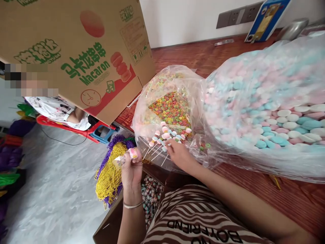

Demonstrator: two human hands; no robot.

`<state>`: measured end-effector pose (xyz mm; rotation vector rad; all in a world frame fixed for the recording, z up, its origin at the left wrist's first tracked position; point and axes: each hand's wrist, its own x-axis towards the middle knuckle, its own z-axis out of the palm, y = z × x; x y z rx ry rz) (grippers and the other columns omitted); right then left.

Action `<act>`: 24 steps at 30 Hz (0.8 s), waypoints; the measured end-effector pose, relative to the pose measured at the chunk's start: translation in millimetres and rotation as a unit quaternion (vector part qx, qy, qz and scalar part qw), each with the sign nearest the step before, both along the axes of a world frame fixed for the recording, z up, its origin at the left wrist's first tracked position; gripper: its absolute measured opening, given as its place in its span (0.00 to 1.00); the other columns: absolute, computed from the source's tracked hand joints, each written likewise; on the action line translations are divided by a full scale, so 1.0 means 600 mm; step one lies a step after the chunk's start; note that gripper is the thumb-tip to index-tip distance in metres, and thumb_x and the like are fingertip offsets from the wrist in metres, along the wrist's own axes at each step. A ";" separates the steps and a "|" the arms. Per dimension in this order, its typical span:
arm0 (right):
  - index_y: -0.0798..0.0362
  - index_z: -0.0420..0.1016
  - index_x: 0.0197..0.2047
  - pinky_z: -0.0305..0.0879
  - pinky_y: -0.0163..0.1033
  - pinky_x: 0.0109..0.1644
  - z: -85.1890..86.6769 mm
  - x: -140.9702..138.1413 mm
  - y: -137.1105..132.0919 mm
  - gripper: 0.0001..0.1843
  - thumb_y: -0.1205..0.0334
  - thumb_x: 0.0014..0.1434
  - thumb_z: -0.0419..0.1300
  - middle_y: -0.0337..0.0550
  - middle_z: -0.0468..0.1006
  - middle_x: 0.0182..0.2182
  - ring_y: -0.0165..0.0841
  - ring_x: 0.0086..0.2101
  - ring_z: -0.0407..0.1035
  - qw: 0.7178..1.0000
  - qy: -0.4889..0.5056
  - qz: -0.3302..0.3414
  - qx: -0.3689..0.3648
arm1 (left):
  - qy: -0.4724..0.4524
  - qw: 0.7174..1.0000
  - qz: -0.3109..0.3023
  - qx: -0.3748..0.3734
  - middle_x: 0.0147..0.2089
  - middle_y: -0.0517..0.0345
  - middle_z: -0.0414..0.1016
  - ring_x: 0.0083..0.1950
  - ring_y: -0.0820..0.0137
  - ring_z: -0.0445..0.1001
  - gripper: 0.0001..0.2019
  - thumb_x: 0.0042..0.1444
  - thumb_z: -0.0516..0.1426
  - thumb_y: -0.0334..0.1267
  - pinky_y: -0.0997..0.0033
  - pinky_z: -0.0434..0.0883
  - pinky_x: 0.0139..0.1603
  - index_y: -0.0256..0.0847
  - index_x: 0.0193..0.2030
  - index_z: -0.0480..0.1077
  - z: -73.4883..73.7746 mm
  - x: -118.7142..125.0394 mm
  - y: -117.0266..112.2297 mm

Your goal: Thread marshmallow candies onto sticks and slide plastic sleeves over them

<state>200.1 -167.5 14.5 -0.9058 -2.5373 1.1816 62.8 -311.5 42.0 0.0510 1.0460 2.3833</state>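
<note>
A: What are the hands doing?

B: The left hand (131, 169) is closed round a small pink and yellow sweet piece (132, 154), lifted in front of the chest. The right hand (179, 154) reaches to the bundle of skewers (162, 140) that lies at the mouth of the clear bag of coloured rings (170, 110), fingertips pinching the thin sticks.

A: Where is that bag?

B: On the wooden surface (291, 200), touching the far larger bag of pastel marshmallows (274, 108) to its right.

A: How should the picking go, by your judgement?

B: Take one stick only, near its bare end, and draw it straight out so the others do not scatter. Keep the sweet steady in the left hand.

A: Anything else about?

B: A Macaron carton (76, 51) at upper left, and gold and purple bead strings (111, 169) below, beside a box of wrapped sweets (151, 195).
</note>
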 end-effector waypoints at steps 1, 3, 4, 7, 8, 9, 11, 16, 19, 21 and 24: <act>0.54 0.69 0.58 0.66 0.37 0.31 -0.002 0.037 0.005 0.18 0.66 0.69 0.47 0.40 0.81 0.30 0.33 0.25 0.72 0.996 0.065 -0.032 -0.045 | -0.034 0.999 -0.032 0.001 0.28 0.66 0.66 0.24 0.84 0.60 0.13 0.51 0.71 0.33 0.85 0.64 0.26 0.37 0.33 0.71 -0.005 0.004 0.017; 0.51 0.62 0.65 0.67 0.36 0.26 0.002 0.111 0.012 0.21 0.62 0.70 0.49 0.36 0.79 0.30 0.31 0.19 0.69 0.976 0.170 -0.056 -0.125 | -0.106 0.990 -0.089 -0.008 0.28 0.66 0.64 0.23 0.84 0.59 0.07 0.58 0.66 0.32 0.85 0.63 0.25 0.38 0.36 0.72 -0.014 0.018 0.052; 0.49 0.63 0.64 0.67 0.36 0.26 0.006 0.146 0.013 0.21 0.60 0.70 0.50 0.36 0.79 0.29 0.31 0.19 0.69 0.971 0.192 -0.053 -0.136 | -0.136 0.984 -0.112 -0.013 0.27 0.66 0.62 0.23 0.84 0.58 0.06 0.60 0.65 0.32 0.85 0.62 0.25 0.38 0.36 0.72 -0.017 0.028 0.069; 0.47 0.74 0.51 0.66 0.35 0.23 0.028 0.238 0.010 0.12 0.56 0.70 0.53 0.36 0.77 0.24 0.30 0.19 0.69 0.974 0.193 -0.059 -0.105 | -0.190 0.969 -0.159 -0.019 0.25 0.67 0.60 0.22 0.83 0.57 0.08 0.60 0.64 0.30 0.83 0.61 0.24 0.37 0.32 0.70 -0.024 0.063 0.116; 0.47 0.75 0.49 0.65 0.34 0.22 0.037 0.263 0.007 0.11 0.56 0.70 0.54 0.36 0.76 0.23 0.31 0.19 0.69 0.976 0.187 -0.065 -0.091 | -0.196 0.965 -0.174 -0.020 0.25 0.67 0.61 0.22 0.83 0.57 0.09 0.60 0.64 0.30 0.82 0.61 0.24 0.37 0.31 0.70 -0.025 0.075 0.129; 0.47 0.76 0.48 0.65 0.34 0.22 0.044 0.283 0.003 0.11 0.56 0.70 0.54 0.36 0.75 0.22 0.31 0.19 0.69 0.978 0.182 -0.069 -0.078 | -0.199 0.961 -0.189 -0.020 0.25 0.67 0.62 0.21 0.84 0.57 0.09 0.59 0.65 0.30 0.82 0.61 0.24 0.37 0.30 0.70 -0.027 0.088 0.140; 0.46 0.77 0.49 0.65 0.33 0.22 0.056 0.314 -0.003 0.11 0.57 0.69 0.55 0.34 0.74 0.20 0.31 0.19 0.69 0.980 0.177 -0.078 -0.053 | -0.199 0.955 -0.220 -0.018 0.24 0.66 0.63 0.21 0.84 0.56 0.10 0.58 0.66 0.30 0.82 0.60 0.24 0.36 0.29 0.70 -0.029 0.111 0.158; 0.44 0.77 0.49 0.65 0.32 0.22 0.059 0.355 -0.007 0.10 0.59 0.69 0.55 0.33 0.72 0.19 0.30 0.18 0.69 0.980 0.171 -0.101 -0.015 | -0.179 0.945 -0.272 -0.019 0.23 0.68 0.63 0.21 0.85 0.57 0.13 0.52 0.71 0.31 0.81 0.60 0.24 0.35 0.28 0.69 -0.029 0.148 0.182; 0.44 0.76 0.49 0.65 0.33 0.22 0.053 0.368 -0.008 0.10 0.59 0.70 0.54 0.33 0.72 0.18 0.31 0.18 0.69 0.980 0.173 -0.097 -0.014 | -0.168 0.943 -0.285 -0.033 0.25 0.67 0.65 0.22 0.86 0.57 0.15 0.48 0.73 0.32 0.82 0.61 0.24 0.35 0.30 0.70 -0.025 0.162 0.187; 0.45 0.76 0.49 0.65 0.33 0.22 0.052 0.373 -0.009 0.11 0.59 0.70 0.53 0.33 0.72 0.18 0.31 0.17 0.69 0.980 0.172 -0.093 -0.018 | -0.158 0.939 -0.302 -0.035 0.25 0.67 0.65 0.22 0.85 0.57 0.15 0.47 0.73 0.33 0.82 0.61 0.24 0.35 0.30 0.70 -0.021 0.169 0.189; 0.46 0.76 0.48 0.65 0.32 0.21 0.053 0.378 -0.009 0.11 0.60 0.69 0.53 0.33 0.72 0.18 0.30 0.17 0.68 0.981 0.168 -0.093 -0.012 | -0.146 0.936 -0.317 -0.032 0.22 0.69 0.60 0.21 0.84 0.57 0.16 0.47 0.74 0.35 0.82 0.60 0.23 0.35 0.29 0.70 -0.017 0.176 0.190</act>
